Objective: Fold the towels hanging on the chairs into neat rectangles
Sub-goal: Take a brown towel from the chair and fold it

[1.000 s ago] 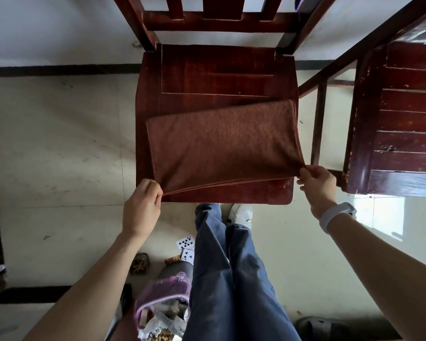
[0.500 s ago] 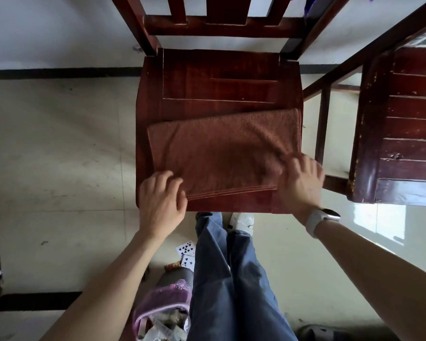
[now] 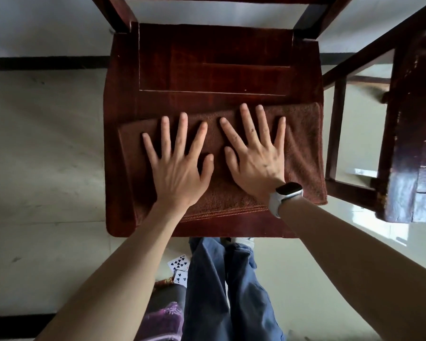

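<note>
After both corners were released, left hand (image 3: 180, 168) and right hand (image 3: 255, 161) lay spread flat, holding nothing, pressing the folded towel (image 3: 303, 148) on the chair seat (image 3: 214, 60), fold done.

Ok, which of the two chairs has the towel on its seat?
The middle chair, directly ahead: the brown towel lies on its seat under both flat hands. The chair at the right edge has none.

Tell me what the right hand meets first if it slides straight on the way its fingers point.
The right hand lies flat on the folded brown terry towel, fingers pointing to the chair's back. It would cross the towel's far edge first, then bare dark red wooden chair seat; nothing else shows in that line.
</note>
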The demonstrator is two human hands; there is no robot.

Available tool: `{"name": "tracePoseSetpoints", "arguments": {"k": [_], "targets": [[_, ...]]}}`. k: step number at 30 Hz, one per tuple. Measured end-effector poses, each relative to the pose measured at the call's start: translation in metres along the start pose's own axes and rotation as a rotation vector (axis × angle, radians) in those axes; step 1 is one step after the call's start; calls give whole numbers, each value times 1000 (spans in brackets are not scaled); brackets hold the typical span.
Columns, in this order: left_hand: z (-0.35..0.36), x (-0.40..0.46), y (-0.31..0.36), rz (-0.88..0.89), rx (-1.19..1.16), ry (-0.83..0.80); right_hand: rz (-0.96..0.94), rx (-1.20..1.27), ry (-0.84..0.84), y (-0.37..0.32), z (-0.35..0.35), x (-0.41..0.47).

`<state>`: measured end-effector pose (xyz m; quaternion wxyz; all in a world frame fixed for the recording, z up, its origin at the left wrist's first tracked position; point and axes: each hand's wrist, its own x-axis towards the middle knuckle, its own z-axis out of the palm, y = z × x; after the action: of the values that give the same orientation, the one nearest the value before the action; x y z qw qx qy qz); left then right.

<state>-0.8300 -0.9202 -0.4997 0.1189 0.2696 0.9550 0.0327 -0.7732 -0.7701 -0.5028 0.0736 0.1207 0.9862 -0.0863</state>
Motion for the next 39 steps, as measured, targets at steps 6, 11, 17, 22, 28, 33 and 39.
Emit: {"name": "tracePoseSetpoints", "arguments": {"k": [6,11,17,22,28,33,39], "targets": [[-5,0,-24,-188,-29,-11,275,13,-27,49,-12,-6],[-10,0,-35,-281,-90,-35,360,226,-95,85,-22,-17],[-15,-19,-27,-246,-101,-41,627,586,135,90,-28,-33],[-5,-50,-24,-221,-70,-109,786,504,-45,90,-42,-27],[-3,-47,-27,-211,-60,-123,832,454,-290,86,-61,-9],[-13,-45,-29,-205,-129,-184,896,496,-190,66,-80,-12],[-41,-53,-31,-308,-561,121,677,781,-210,2,-124,-7]]}}
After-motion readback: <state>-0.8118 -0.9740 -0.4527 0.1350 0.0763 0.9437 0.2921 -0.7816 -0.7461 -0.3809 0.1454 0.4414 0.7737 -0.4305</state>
